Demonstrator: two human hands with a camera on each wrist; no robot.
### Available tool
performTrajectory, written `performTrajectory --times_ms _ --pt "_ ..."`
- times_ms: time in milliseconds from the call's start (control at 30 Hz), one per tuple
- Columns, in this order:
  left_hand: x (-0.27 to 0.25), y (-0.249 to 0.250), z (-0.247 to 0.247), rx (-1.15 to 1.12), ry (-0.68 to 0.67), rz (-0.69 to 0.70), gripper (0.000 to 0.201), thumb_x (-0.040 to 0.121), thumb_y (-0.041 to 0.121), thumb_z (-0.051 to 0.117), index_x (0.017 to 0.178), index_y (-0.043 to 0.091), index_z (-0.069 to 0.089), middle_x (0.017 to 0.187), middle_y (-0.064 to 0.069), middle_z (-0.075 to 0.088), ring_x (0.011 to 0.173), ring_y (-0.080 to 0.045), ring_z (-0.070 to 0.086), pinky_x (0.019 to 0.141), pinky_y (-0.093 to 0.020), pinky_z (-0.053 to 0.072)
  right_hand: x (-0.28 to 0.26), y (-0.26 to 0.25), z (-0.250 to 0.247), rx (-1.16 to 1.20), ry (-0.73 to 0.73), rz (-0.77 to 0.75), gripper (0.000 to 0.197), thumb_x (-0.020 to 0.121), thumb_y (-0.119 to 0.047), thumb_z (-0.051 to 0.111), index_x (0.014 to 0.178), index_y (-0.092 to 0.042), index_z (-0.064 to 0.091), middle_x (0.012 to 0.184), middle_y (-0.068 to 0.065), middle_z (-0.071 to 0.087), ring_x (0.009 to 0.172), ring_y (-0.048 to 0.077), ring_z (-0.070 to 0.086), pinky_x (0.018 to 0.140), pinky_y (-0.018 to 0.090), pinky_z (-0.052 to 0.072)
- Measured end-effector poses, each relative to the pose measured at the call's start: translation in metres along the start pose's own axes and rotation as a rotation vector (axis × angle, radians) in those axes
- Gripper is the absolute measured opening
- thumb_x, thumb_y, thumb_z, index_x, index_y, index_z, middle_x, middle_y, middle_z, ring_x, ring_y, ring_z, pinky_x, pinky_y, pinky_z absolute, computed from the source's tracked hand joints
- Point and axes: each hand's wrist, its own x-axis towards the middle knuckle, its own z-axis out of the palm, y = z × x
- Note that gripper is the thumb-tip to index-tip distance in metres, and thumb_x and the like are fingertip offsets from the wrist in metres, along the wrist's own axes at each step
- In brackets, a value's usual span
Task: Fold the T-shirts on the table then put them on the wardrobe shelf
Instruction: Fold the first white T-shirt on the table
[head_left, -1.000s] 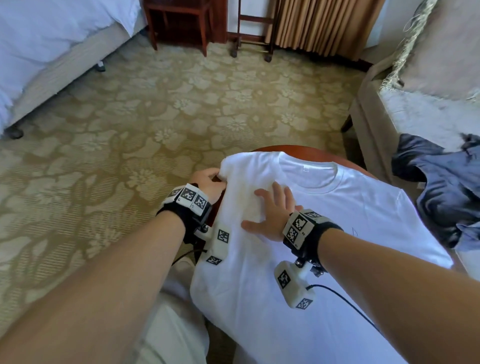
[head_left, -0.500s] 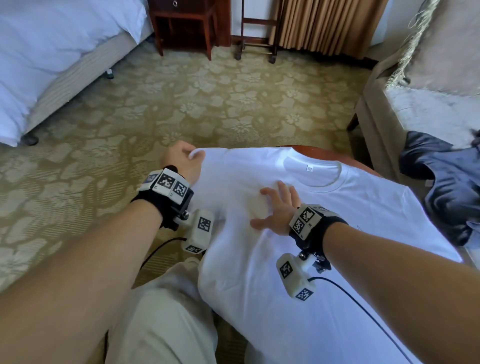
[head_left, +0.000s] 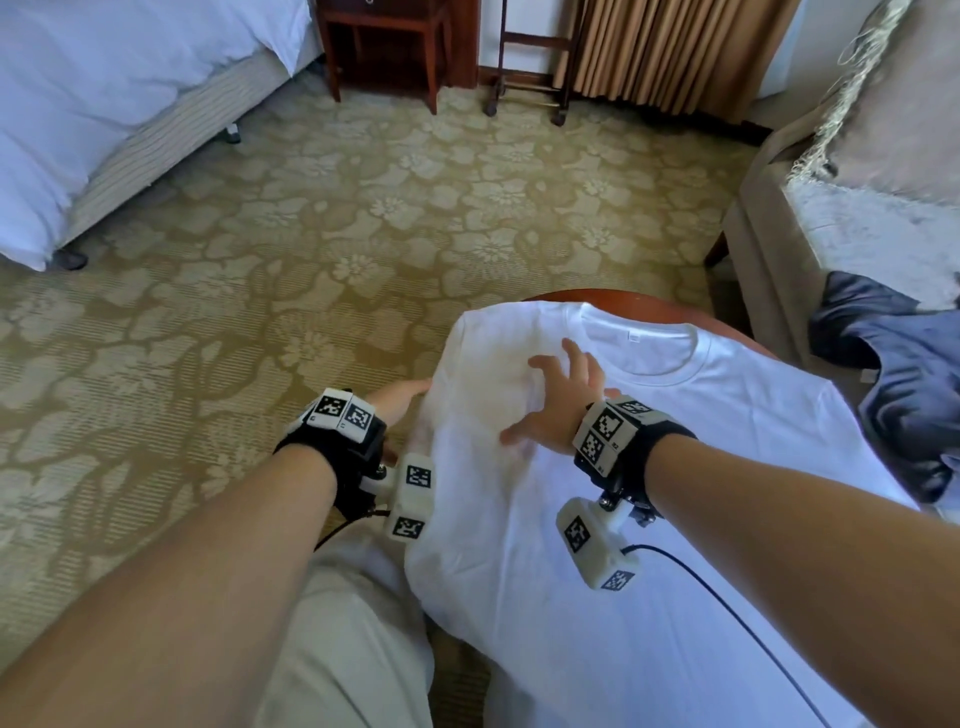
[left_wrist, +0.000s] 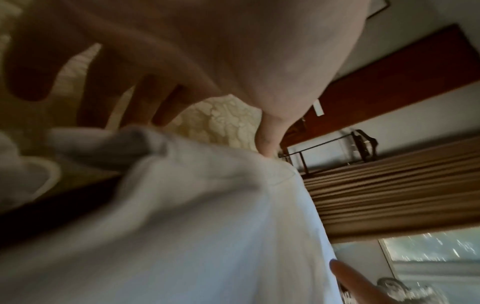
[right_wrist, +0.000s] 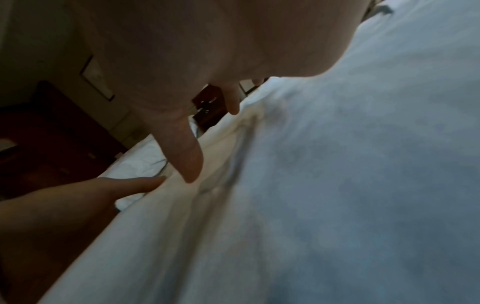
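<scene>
A white T-shirt (head_left: 675, 467) lies front up on a round wooden table (head_left: 670, 306), collar at the far side. My right hand (head_left: 558, 410) presses flat on its left chest area with the fingers spread. My left hand (head_left: 402, 400) lies along the shirt's left edge with straight fingers. In the left wrist view its thumb (left_wrist: 269, 142) touches the fabric edge (left_wrist: 207, 226) and the fingers reach down beside a bunched fold. The right wrist view shows my right thumb (right_wrist: 187, 156) on the cloth (right_wrist: 337, 185). My left fingers (right_wrist: 135, 185) touch its edge there.
A dark blue garment (head_left: 909, 384) lies on the beige armchair (head_left: 810, 218) to the right. A bed (head_left: 104, 104) stands at the far left, a wooden nightstand (head_left: 384, 41) and a luggage rack (head_left: 530, 62) at the back. My knee (head_left: 353, 649) is by the table's left edge.
My left hand let go of the shirt's left shoulder corner and slid nearer along the left edge, now with straight fingers. My right hand stayed pressed on the shirt.
</scene>
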Motion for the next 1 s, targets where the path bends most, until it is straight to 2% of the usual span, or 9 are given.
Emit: performTrajectory --times_ms 133,267,367,533,633,700,800,867,1000 --pt "0.012 -0.025 0.005 -0.328 -0.042 -0.066 0.076 0.085 0.064 0.056 0.147 0.025 0.040 0.139 -0.014 0.054 0.121 -0.039 0.054 0.106 -0.053 0.041 -0.005 -0.020 0.010 -0.138 -0.122 -0.133 0.110 0.065 -0.068 0.070 0.150 -0.041 0.006 0.159 -0.007 -0.019 0.146 0.026 -0.021 0.115 0.061 0.006" --pt "-0.002 -0.036 0.008 -0.624 -0.107 -0.112 0.058 0.089 0.051 0.062 0.135 0.017 0.053 0.127 -0.018 0.062 0.112 -0.035 0.062 0.088 -0.044 0.052 -0.008 -0.025 0.019 -0.163 -0.188 -0.122 0.117 0.065 -0.071 0.067 0.151 -0.038 -0.005 0.157 -0.005 -0.026 0.145 0.025 -0.023 0.115 0.060 0.003" --pt "-0.005 -0.044 0.005 -0.674 -0.138 -0.042 0.046 0.093 0.036 0.061 0.126 0.003 0.062 0.115 -0.020 0.067 0.098 -0.034 0.066 0.090 -0.044 0.052 -0.009 -0.025 0.019 -0.167 -0.187 -0.126 0.116 0.066 -0.070 0.069 0.151 -0.039 -0.004 0.158 -0.006 -0.024 0.146 0.024 -0.022 0.114 0.060 0.004" --pt "-0.019 -0.040 -0.006 -0.783 -0.084 0.057 0.023 0.096 0.018 0.054 0.105 0.002 0.068 0.075 -0.012 0.072 0.067 -0.028 0.066 0.067 -0.034 0.052 -0.010 -0.025 0.019 -0.145 -0.161 -0.121 0.114 0.065 -0.066 0.072 0.151 -0.040 0.003 0.159 -0.009 -0.019 0.147 0.022 -0.017 0.115 0.062 0.005" --pt "-0.031 -0.028 -0.013 -0.782 -0.069 0.110 0.019 0.096 0.017 0.056 0.089 0.003 0.067 0.065 -0.008 0.072 0.051 -0.022 0.068 0.053 -0.026 0.052 -0.008 -0.028 0.019 -0.127 -0.153 -0.112 0.113 0.063 -0.064 0.073 0.151 -0.039 0.007 0.160 -0.008 -0.015 0.148 0.022 -0.015 0.115 0.062 0.006" --pt "-0.034 -0.020 -0.019 -0.763 -0.029 0.144 0.013 0.093 0.016 0.061 0.094 0.004 0.068 0.070 -0.009 0.073 0.051 -0.021 0.069 0.042 -0.022 0.049 -0.007 -0.030 0.018 -0.109 -0.149 -0.104 0.112 0.063 -0.062 0.074 0.151 -0.038 0.010 0.160 -0.008 -0.013 0.148 0.022 -0.013 0.115 0.061 0.007" --pt "-0.033 -0.013 -0.019 -0.784 0.064 0.241 0.030 0.079 0.007 0.074 0.109 0.009 0.069 0.099 -0.014 0.074 0.085 -0.033 0.073 0.062 -0.040 0.059 -0.007 -0.032 0.016 -0.061 -0.151 -0.079 0.106 0.067 -0.059 0.074 0.151 -0.035 0.014 0.161 -0.007 -0.009 0.148 0.021 -0.009 0.118 0.056 0.011" --pt "-0.037 -0.008 -0.016 -0.756 0.131 0.314 0.025 0.074 0.003 0.078 0.098 0.009 0.071 0.099 -0.012 0.075 0.093 -0.033 0.072 0.079 -0.047 0.059 -0.006 -0.033 0.013 -0.015 -0.136 -0.050 0.102 0.070 -0.057 0.072 0.151 -0.032 0.018 0.161 -0.004 -0.006 0.149 0.021 -0.005 0.118 0.052 0.015" --pt "-0.043 0.002 -0.009 -0.470 0.241 0.467 0.038 0.050 0.018 0.089 0.066 0.003 0.057 0.070 -0.008 0.062 0.065 -0.023 0.059 0.067 -0.036 0.049 -0.008 -0.033 0.004 0.056 -0.097 0.034 0.100 0.075 -0.054 0.069 0.153 -0.030 0.013 0.161 -0.003 -0.010 0.149 0.022 -0.004 0.118 0.052 0.016"
